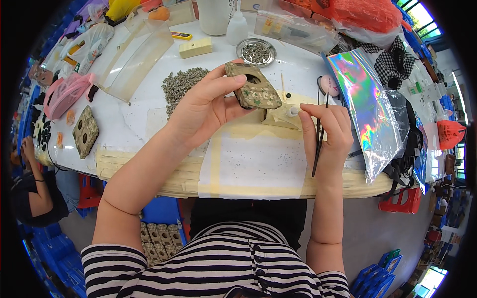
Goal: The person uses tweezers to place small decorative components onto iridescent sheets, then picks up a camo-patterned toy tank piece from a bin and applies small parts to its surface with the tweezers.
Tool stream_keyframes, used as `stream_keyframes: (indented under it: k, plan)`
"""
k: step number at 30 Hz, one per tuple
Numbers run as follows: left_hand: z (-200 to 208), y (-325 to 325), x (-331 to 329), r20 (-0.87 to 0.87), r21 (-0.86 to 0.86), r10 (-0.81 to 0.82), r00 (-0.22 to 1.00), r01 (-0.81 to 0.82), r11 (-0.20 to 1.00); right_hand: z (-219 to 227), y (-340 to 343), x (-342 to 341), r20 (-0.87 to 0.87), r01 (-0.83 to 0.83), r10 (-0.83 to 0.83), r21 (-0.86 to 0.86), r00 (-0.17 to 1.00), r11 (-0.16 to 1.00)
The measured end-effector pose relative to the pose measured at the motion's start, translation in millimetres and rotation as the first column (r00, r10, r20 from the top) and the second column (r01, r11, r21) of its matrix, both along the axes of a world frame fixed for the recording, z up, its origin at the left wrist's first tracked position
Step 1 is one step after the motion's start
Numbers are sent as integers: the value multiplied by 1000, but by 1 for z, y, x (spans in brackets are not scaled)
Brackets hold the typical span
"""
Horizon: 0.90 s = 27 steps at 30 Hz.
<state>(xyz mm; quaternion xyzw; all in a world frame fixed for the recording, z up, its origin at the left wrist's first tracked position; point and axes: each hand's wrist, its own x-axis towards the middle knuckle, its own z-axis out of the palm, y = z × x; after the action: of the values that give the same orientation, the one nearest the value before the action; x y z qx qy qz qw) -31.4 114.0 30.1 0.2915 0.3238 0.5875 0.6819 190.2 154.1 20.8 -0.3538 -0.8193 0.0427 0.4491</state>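
Observation:
My left hand [206, 99] grips a flat camouflage-patterned casing [263, 95] with a dark round hole, thumb on its upper face, tilted above the table. Black tweezers [316, 159] rest in my right hand [332, 129], points away from me. The thumb and forefinger of that hand are close to a small white round thing [292, 111] by a tape-covered block [276, 118]; whether they touch it I cannot tell. Under both hands lies a white sheet [253, 169] sprinkled with tiny specks. Another camouflage casing [86, 131], with two round holes, lies at the left.
Behind my left hand is a heap of small metal parts [181, 87]; a round metal dish [271, 58] holds more. A white squeeze bottle [237, 29] and a pale block [195, 47] stand farther back. Shiny holographic film [365, 109] lies right. Another person's arm [37, 174] shows far left.

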Motion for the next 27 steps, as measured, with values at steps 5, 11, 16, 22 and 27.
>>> stream_keyframes:
  k: [5, 11, 16, 22, 27]
  plan:
    - [2, -2, 2, 5, 4, -6, 1000, 6, 1000, 7, -6, 2, -129, 36, -34, 10, 991, 999]
    - [4, -4, 1, -5, -3, -61, 998, 61, 998, 29, -15, 2, -433, -14, -32, -103, 901, 995]
    - [8, -7, 6, 8, -12, -108, 994, 109, 994, 32, -8, -10, -551, -235, 70, -234, 832, 943]
    - [8, -9, 7, 12, -31, -91, 996, 92, 995, 23, -10, -16, -645, -379, 77, -345, 760, 859]
    - [9, -12, 9, -14, -47, -101, 995, 101, 994, 22, -10, -18, -646, -404, 88, -361, 759, 840]
